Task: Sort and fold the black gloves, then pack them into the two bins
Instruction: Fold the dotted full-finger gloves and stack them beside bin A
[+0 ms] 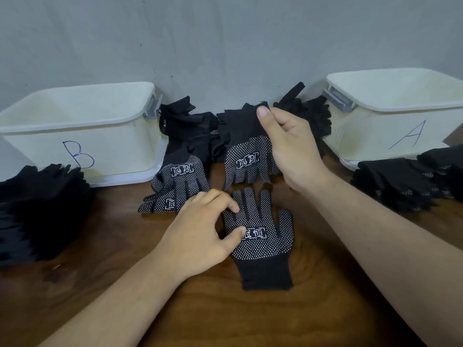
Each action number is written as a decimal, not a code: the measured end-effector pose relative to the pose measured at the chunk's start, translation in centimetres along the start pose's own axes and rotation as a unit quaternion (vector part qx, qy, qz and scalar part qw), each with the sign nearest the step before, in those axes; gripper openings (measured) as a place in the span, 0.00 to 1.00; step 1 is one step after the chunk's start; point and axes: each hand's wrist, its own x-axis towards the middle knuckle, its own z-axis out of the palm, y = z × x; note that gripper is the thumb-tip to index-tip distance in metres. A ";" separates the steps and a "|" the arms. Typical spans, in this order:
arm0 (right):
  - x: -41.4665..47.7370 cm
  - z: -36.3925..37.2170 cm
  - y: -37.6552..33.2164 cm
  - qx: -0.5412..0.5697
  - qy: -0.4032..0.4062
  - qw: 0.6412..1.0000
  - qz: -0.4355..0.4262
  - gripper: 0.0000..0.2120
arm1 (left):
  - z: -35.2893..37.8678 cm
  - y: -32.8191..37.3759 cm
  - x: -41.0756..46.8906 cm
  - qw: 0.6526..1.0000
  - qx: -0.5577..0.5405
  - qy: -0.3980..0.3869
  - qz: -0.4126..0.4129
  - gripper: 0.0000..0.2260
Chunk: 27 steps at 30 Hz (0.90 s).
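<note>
The black stack on the left (37, 211) runs off the picture's edge, and so does the black stack on the right (400, 184). Both are too dark to tell one glove from the next. The messy pile of gloves (193, 126) by the wall, between the two bins, is partly hidden behind the right hand (293, 149).

The white bin marked B (82, 126) sits on the left. The white bin marked A (400, 96) sits on the right and is cut off at the side. Only their inside walls show. Their bottoms are hidden, so I cannot tell what is in them.

The right hand pinches the cuff of a hanging glove (248, 151) between thumb and fingers. This glove's dotted fingers point down, near the table (225, 316).

A flat glove (263, 236) lies on the table in front of it, dots up, cuff toward the person. The left hand (198, 236) covers the flat glove's left edge. Its fingers are bent, and its thumb and first finger touch the glove. I cannot tell if they pinch it.

Two more dotted gloves (179, 186) lie just beside bin B, one on top of the other.
</note>
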 end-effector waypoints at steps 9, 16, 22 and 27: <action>-2.7 -0.2 0.9 0.015 -0.024 0.999 0.017 0.20 | -1.2 0.8 -0.2 0.981 -0.093 0.163 -0.040 0.08; -8.3 -3.8 1.0 0.065 -0.114 0.991 -0.011 0.13 | -1.5 0.6 -0.5 0.964 -0.150 0.199 -0.092 0.08; -11.3 -6.5 1.0 0.090 -0.119 0.989 0.010 0.13 | -1.4 0.0 -2.0 0.982 -0.134 0.109 -0.081 0.08; -12.6 -7.2 0.8 0.019 -0.151 0.988 0.022 0.10 | -1.9 -0.5 -3.3 0.990 -0.125 0.042 -0.048 0.10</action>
